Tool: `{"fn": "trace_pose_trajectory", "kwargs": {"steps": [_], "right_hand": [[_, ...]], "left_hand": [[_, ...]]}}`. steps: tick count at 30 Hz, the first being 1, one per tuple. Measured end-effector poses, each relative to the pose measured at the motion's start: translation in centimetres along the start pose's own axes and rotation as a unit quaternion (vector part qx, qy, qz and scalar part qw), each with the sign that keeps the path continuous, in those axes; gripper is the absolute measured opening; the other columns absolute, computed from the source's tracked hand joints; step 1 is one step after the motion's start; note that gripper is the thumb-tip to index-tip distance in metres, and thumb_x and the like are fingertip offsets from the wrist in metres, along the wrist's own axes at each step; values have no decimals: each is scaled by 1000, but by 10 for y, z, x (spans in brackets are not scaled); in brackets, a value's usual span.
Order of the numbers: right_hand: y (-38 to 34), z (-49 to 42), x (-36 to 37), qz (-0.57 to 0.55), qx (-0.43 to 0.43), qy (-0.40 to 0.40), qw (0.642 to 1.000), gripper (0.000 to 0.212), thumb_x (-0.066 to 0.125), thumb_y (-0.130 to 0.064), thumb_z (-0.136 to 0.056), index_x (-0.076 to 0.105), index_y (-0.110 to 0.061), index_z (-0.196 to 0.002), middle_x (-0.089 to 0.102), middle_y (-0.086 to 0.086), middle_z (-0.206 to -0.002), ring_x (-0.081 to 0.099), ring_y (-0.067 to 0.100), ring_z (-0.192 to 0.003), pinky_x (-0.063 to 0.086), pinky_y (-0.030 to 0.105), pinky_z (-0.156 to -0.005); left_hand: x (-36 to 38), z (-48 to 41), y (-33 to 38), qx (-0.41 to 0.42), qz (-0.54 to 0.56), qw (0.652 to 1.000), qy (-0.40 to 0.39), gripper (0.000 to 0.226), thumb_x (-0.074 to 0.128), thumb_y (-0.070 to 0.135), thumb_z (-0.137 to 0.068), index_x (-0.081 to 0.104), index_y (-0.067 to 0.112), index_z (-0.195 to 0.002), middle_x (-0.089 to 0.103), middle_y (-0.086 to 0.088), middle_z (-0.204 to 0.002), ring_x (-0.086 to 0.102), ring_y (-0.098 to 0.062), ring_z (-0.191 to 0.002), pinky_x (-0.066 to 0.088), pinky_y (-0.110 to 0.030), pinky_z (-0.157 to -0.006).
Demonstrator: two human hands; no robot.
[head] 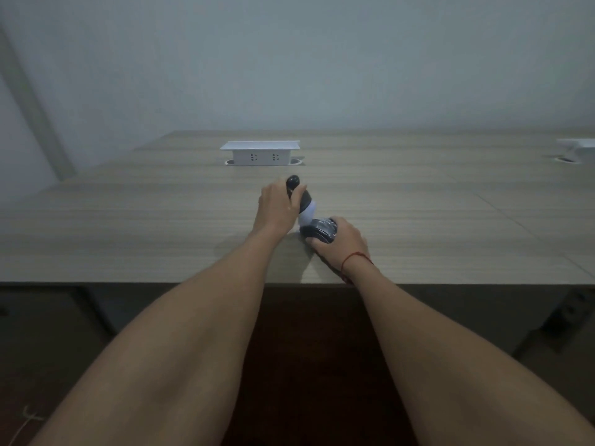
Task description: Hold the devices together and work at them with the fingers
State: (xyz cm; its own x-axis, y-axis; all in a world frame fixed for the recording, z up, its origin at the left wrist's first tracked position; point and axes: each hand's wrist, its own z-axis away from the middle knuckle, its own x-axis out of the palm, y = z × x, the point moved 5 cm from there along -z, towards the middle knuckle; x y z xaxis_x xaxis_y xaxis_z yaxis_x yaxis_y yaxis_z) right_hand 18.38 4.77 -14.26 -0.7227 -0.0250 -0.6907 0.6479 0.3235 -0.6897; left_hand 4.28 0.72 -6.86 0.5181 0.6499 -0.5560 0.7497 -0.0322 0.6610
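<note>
Two hands at frame centre on the wooden table [161,220]. Left hand [277,206] fingers curled round black-and-white bottle [304,204], tilted. Right hand [343,241] fingers wrapped round black cap-like object [320,230], touching bottle's lower end. White socket box [260,153] behind, apart.

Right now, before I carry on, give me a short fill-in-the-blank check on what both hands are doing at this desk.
1. The left hand grips the black-and-white handheld device by its ____ upper end.
2. The right hand holds the device's black lower part; its wrist wears a thin ____ string.
3. Behind the hands, a raised white socket box sits on the ____ desk.

Missing words: black; red; wooden
</note>
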Motion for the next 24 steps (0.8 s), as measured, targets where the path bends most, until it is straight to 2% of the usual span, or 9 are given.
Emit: {"fn": "trace_pose_trajectory", "kwargs": {"steps": [3,6,9,13,17,19,22,24], "right_hand": [[1,0,3,-32,12,-7,999,51,74,-48,-70,52,-25,-110,61,-4,-97,61,18,-89,54,41,-84],[3,-1,3,-39,15,-1,999,59,76,-50,-66,52,-25,-113,63,-2,-101,62,19,-90,55,41,-82],[3,-2,4,-36,14,-3,999,64,76,-51,-65,51,-24,-118,63,-2,-107,61,20,-95,54,41,-86],[4,-4,3,-36,16,0,999,63,77,-51,-64,52,-25,-116,64,-2,-107,61,21,-95,53,42,-87],[5,-4,5,-46,23,-8,999,60,77,-54,-61,52,-29,-109,63,-4,-103,61,19,-93,53,42,-86],[4,-4,4,-43,19,-6,999,55,77,-53,-62,54,-28,-106,62,-4,-99,60,18,-90,54,41,-84],[2,-5,0,-2,3,17,1000,65,78,-52,-64,56,-23,-117,56,2,-111,54,21,-101,51,41,-89],[1,-5,1,-7,1,17,1000,73,79,-52,-63,52,-22,-125,54,2,-118,52,22,-109,49,43,-94]], "left_hand": [[14,0,9,35,-22,998,-42,33,56,35,-94,59,3,-85,64,-15,-88,57,-29,-79,46,-33,-70],[21,-1,-7,1,-59,997,-56,33,57,33,-93,63,1,-96,66,-19,-98,63,-34,-89,53,-40,-80],[17,-1,-23,-20,-111,990,-87,31,56,30,-95,61,1,-103,64,-20,-106,62,-33,-95,51,-37,-80],[7,-1,-20,-5,-84,994,-64,30,56,30,-95,63,0,-97,65,-19,-99,60,-30,-87,49,-35,-76],[2,-4,8,30,-4,999,-26,31,56,30,-95,62,0,-90,59,-13,-84,53,-25,-77,39,-30,-68],[12,1,6,30,-19,999,-38,32,57,31,-94,61,-1,-92,60,-14,-86,56,-29,-79,39,-31,-68],[18,12,-14,-20,-49,998,-34,27,55,25,-96,59,0,-102,60,-14,-97,56,-26,-87,46,-33,-76],[17,18,-23,-24,-58,998,-30,22,53,22,-97,59,2,-103,60,-14,-102,58,-27,-93,50,-37,-84]]}}
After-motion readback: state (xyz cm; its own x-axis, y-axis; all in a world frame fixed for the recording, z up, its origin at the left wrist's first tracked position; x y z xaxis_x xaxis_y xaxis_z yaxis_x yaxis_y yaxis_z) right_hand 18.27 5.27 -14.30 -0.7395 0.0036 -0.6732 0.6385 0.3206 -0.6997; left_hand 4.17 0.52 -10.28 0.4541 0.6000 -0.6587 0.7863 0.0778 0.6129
